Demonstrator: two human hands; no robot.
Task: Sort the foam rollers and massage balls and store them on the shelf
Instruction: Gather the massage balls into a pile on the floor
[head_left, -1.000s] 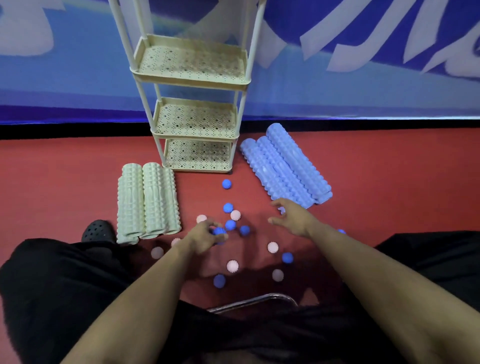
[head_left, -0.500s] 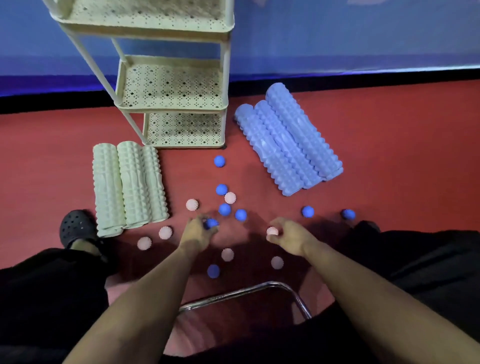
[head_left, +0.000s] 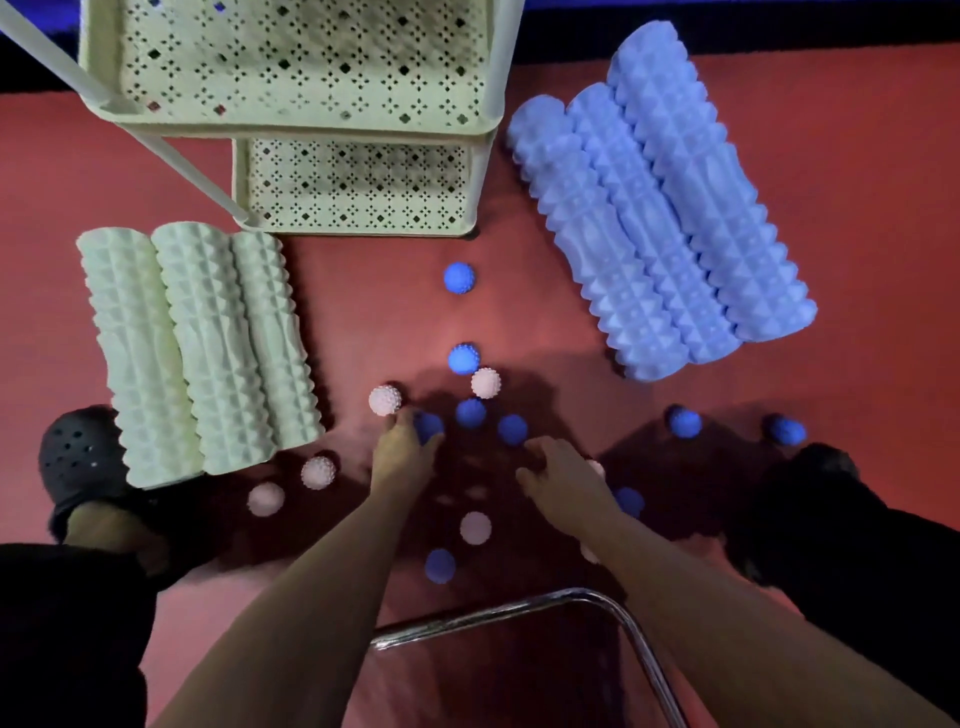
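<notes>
Fingers of the left hand (head_left: 402, 452) are curled on a blue ball (head_left: 429, 427); the right hand (head_left: 561, 470) is cupped over a pink ball (head_left: 595, 467). Beyond, green rollers (head_left: 197, 348) and blue rollers (head_left: 660, 202) are laid flanking the shelf (head_left: 358, 228).

The left hand (head_left: 402, 452) covers part of a blue ball (head_left: 430, 427), the right hand (head_left: 563, 475) hides most of a pink ball (head_left: 596, 467), and the shelf (head_left: 291, 67) top is cut off.
</notes>
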